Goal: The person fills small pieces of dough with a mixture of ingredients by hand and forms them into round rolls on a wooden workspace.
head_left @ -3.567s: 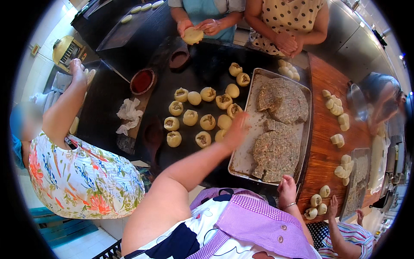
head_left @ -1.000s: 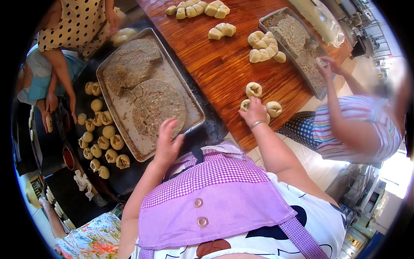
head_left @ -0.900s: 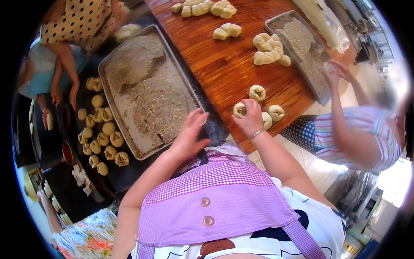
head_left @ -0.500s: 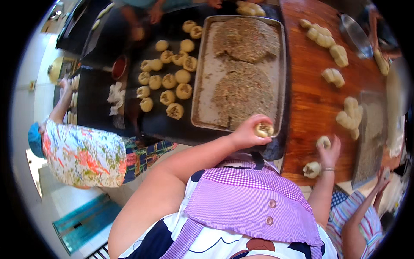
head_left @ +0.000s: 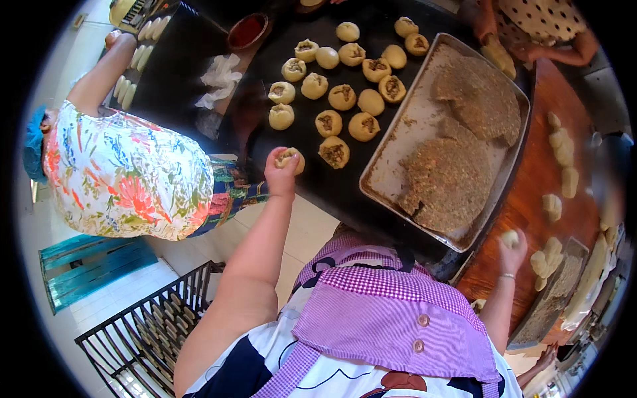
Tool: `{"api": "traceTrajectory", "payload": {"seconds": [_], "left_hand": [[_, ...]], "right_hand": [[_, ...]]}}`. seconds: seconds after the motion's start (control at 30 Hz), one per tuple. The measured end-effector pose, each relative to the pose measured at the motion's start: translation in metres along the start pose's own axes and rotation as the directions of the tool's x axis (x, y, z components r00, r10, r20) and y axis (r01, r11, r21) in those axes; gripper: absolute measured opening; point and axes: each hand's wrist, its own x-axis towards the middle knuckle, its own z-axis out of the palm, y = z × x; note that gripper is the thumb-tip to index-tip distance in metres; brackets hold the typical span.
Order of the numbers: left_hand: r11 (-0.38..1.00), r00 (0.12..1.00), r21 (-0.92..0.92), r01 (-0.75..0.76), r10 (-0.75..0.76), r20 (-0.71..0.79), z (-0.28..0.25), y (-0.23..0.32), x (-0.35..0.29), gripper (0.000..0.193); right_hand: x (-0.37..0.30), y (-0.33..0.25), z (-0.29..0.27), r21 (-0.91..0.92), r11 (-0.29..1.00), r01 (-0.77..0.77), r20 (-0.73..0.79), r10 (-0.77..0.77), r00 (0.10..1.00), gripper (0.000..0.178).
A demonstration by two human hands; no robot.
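In my left hand (head_left: 280,178) is a filled bun (head_left: 292,159), with my fingers closed round its side. That hand is out at the near left edge of the black work surface (head_left: 255,132), close to the group of buns. Several round buns (head_left: 342,97) sit there, many with brown filling showing at the top. My right hand (head_left: 513,257) grips a small pale piece of dough (head_left: 509,239) over the wooden table (head_left: 488,272) on the right.
A metal tray (head_left: 379,174) holds two mounds of filling (head_left: 448,182). Dough pieces (head_left: 547,257) lie on the wooden table beside a scraped board (head_left: 554,298). A red bowl (head_left: 247,32) stands at the far left. A person in a floral top (head_left: 126,172) works at left; another in polka dots (head_left: 544,20) stands opposite.
My left hand has carried the filled bun leftward, from the tray's near corner to beside the buns. The whole view has turned left. My right hand still grips the dough.
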Motion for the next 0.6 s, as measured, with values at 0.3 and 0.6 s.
{"api": "traceTrajectory", "payload": {"seconds": [0.3,0.6], "left_hand": [[0.706,0.897,0.555,-0.44,0.318,0.307,-0.005,-0.05,0.072,0.043],[0.674,0.857,0.564,-0.477,0.215,0.468,-0.024,-0.026,0.069,0.057]], "right_hand": [[-0.039,-0.403,0.254,0.456,0.718,0.525,0.455,-0.696,0.556,0.058],[-0.042,-0.485,0.416,-0.211,0.497,0.842,0.779,-0.435,0.452,0.063]]}}
